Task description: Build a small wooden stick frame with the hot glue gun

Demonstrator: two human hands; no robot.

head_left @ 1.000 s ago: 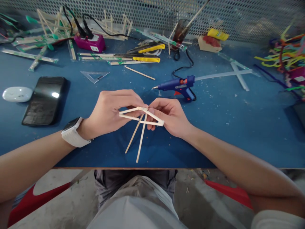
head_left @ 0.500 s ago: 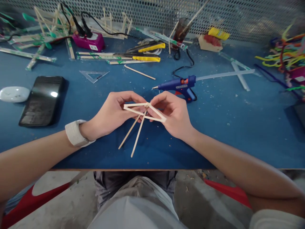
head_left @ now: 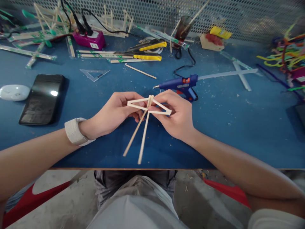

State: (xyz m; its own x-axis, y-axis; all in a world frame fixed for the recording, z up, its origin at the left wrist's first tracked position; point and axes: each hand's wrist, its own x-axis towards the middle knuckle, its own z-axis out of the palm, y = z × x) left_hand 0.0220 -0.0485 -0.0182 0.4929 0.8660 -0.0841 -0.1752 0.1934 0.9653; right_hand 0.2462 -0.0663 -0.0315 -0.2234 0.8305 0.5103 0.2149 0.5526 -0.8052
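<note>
Between my two hands is a frame of thin wooden sticks, with a triangle on each side and two long sticks slanting down toward the table's front edge. My left hand pinches it near the left triangle, the fingers partly hidden behind the sticks. On the other side my right hand grips the right triangle and the middle joint between thumb and fingers. Just beyond my right hand lies a blue glue gun on its side, a clear glue stick projecting from its back.
A black phone and a white case lie at left, with a clear set square beyond. Farther back are a loose stick, yellow-black cutters, a purple power socket and a dark cup. Colourful pipe cleaners heap at right.
The stick frame has tilted in my hands, so its middle joint shows more and the long sticks reach lower and farther right. Both hands have shifted slightly right, still holding it.
</note>
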